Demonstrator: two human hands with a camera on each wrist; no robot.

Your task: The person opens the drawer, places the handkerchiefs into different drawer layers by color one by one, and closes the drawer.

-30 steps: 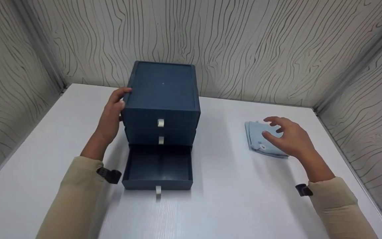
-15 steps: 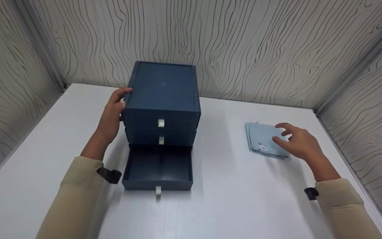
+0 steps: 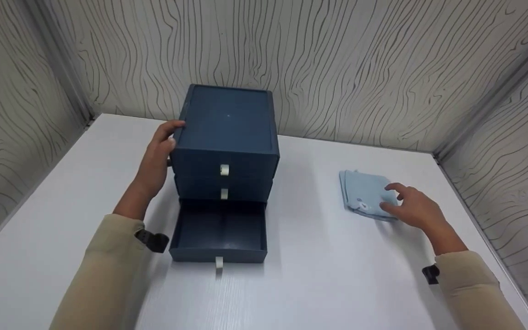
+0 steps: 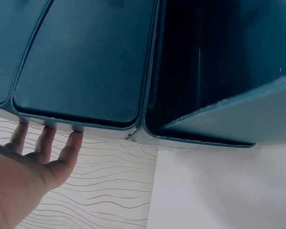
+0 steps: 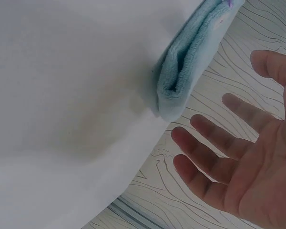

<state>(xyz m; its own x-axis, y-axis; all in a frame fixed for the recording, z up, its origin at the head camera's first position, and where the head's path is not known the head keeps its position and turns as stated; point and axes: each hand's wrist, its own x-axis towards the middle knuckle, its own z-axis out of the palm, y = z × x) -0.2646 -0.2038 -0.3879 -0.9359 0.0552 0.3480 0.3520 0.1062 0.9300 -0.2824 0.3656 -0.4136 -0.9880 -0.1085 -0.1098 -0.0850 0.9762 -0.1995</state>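
A dark blue drawer cabinet (image 3: 229,121) stands left of the middle of the table. Its bottom drawer (image 3: 218,255) is pulled out with nothing visible inside, while the two above are closed. My left hand (image 3: 154,160) rests on the cabinet's left side, and in the left wrist view its straight fingertips (image 4: 76,138) touch the side wall. On the right lies a folded light blue towel (image 3: 367,195) with a small animal motif. At the towel's right edge hovers my right hand (image 3: 415,208); in the right wrist view its fingers are spread, apart from the towel.
The white table (image 3: 319,275) carries the cabinet and towel. Wood-grain patterned panels (image 3: 319,59) enclose it at the back and both sides. Small white pull tabs (image 3: 219,262) hang from the drawer fronts.
My right hand has moved from above the towel toward its right edge and lower. My left hand stays on the cabinet.
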